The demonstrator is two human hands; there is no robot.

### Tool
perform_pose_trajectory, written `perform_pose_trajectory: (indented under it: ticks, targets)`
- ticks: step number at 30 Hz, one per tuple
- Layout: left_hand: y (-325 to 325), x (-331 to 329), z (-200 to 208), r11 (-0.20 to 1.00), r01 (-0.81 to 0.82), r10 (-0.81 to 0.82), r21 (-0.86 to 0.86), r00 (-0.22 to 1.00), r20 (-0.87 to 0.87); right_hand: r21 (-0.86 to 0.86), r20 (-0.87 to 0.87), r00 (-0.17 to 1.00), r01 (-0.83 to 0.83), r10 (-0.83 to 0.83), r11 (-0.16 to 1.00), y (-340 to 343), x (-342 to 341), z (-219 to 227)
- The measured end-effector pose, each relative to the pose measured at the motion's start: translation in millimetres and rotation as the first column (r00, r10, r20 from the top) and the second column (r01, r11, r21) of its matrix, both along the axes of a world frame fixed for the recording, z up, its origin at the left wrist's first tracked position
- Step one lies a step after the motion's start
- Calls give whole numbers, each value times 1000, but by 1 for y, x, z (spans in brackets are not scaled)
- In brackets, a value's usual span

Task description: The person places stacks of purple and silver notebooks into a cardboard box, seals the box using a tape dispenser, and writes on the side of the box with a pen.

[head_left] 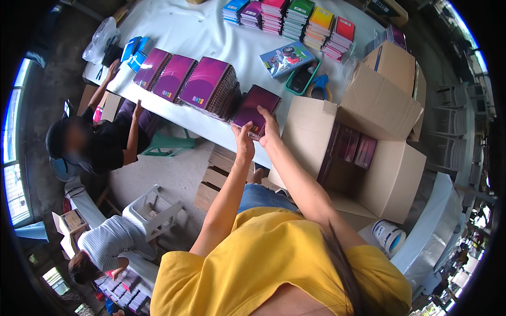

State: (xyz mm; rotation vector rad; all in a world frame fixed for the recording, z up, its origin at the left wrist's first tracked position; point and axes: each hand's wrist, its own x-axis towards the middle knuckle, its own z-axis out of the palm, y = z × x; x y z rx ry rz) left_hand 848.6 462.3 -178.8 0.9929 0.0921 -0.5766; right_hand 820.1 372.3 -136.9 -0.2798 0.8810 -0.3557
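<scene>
A dark purple spiral notebook is held at the table's near edge, just right of the notebook stacks. My left hand grips its lower left corner, fingers closed round the edge. On its right side my right hand is closed, with the thumb lying over the cover. Whether more than one notebook is in my hands, I cannot tell. To the left stand three purple notebook stacks: a tall one, a middle one and a far left one.
An open cardboard box with purple notebooks inside stands at my right. Beyond lie a picture-covered box, a green tray, blue tape and colored notebook stacks. One person sits left; another bends over behind.
</scene>
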Motion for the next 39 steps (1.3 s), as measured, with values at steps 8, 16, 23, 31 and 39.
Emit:
perform_pose_trajectory:
  ticks: [8, 16, 23, 31, 39]
  targets:
    - [15, -46, 180, 990, 30, -100, 138, 837, 538, 190, 649, 757, -63, -77, 980, -35, -93, 75]
    - [-38, -91, 260, 722, 265, -691, 639, 312, 652, -95, 664, 747, 49, 26, 994, -68, -216, 99]
    - [-16, -130, 214, 851, 497, -502, 166, 865, -13, -391, -552, 787, -535, 274, 749, -163, -376, 144]
    - [26, -129, 221, 913, 319, -357, 254, 927, 117, 229, -628, 442, -682, 641, 694, -180, -391, -55]
    - [15, -148, 221, 913, 306, -335, 270, 940, 67, 105, -983, -127, -981, 130, -166, -167, -398, -134]
